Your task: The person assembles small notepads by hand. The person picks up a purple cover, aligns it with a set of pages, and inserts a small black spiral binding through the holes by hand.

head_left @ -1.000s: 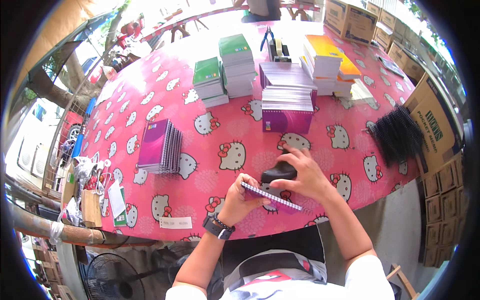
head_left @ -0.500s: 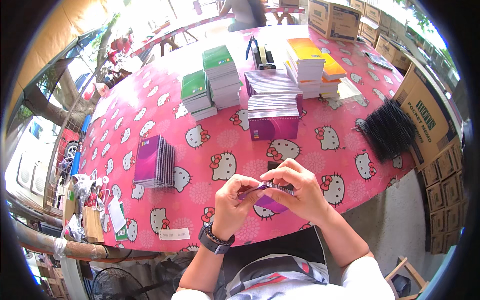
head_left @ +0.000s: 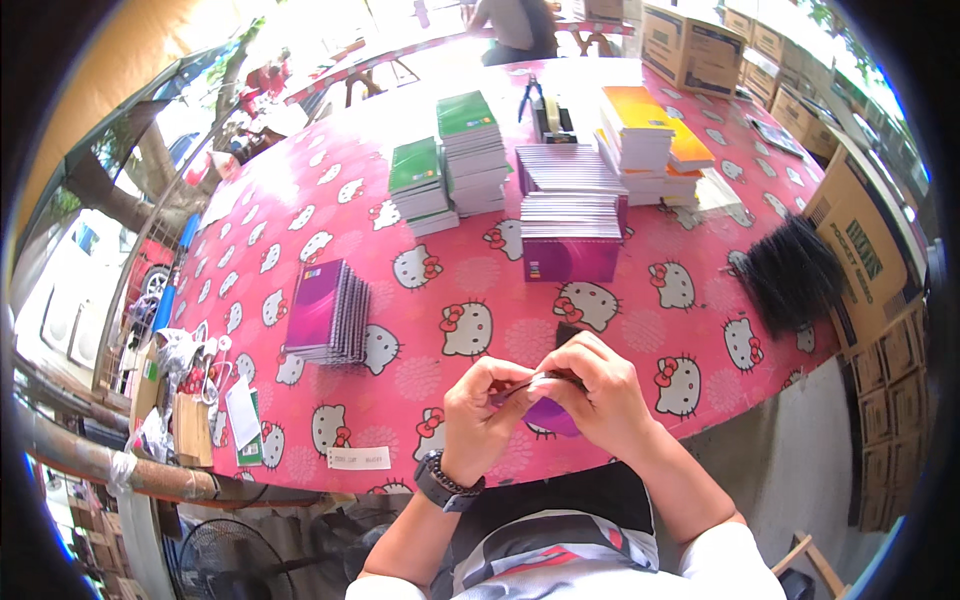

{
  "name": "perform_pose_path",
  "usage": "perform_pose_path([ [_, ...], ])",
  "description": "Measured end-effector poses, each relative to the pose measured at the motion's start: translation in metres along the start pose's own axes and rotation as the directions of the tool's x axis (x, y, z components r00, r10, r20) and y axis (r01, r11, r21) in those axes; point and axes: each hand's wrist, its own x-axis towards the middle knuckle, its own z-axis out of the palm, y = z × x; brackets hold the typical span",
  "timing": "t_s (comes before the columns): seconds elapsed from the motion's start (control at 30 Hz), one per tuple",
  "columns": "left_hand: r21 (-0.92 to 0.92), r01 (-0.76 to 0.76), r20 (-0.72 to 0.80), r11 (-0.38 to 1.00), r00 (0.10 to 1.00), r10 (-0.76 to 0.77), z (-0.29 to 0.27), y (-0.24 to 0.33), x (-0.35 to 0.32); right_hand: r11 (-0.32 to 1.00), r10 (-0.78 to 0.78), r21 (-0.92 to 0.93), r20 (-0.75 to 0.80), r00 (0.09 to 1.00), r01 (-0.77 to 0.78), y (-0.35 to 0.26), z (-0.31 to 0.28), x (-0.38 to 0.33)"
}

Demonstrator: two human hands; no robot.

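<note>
A small purple notebook [head_left: 553, 417] is held between my two hands above the near edge of the table. My left hand [head_left: 480, 415] pinches its left end between thumb and fingers, with a dark watch and bead bracelet on that wrist. Fingers and thumb of my right hand [head_left: 603, 392] press together along the notebook's upper edge, and much of the notebook is hidden beneath them. A small black object [head_left: 567, 333] lies just beyond my right fingers. To the left stands a stack of purple spiral notebooks [head_left: 318, 310]; farther off is a larger block of purple notebooks [head_left: 572, 258].
Green notebook stacks [head_left: 470, 150] and orange ones [head_left: 640, 140] stand at the back, with a tape dispenser [head_left: 552, 120] between. Black wire coils [head_left: 790, 275] lie at right beside a cardboard box [head_left: 865, 235]. A paper strip [head_left: 358, 458] lies near the front edge. A person [head_left: 515, 30] is far off.
The view has shifted slightly, so the table things sit farther right. My right fingers have closed down on the notebook's upper edge, where the binding showed before.
</note>
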Motion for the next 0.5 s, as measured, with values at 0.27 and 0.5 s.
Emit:
perform_pose_path([
  [0.27, -0.027, 0.057, -0.079, 0.998, 0.995, -0.059, -0.003, -0.006, -0.006, 1.0, -0.003, -0.001, 0.018, 1.0, 0.003, -0.003, 0.015, -0.003],
  [0.5, 0.089, -0.127, -0.004, 0.988, 0.992, 0.127, -0.017, -0.012, -0.009, 0.985, -0.102, 0.156, 0.181, 0.978, 0.074, 0.006, 0.003, 0.005],
])
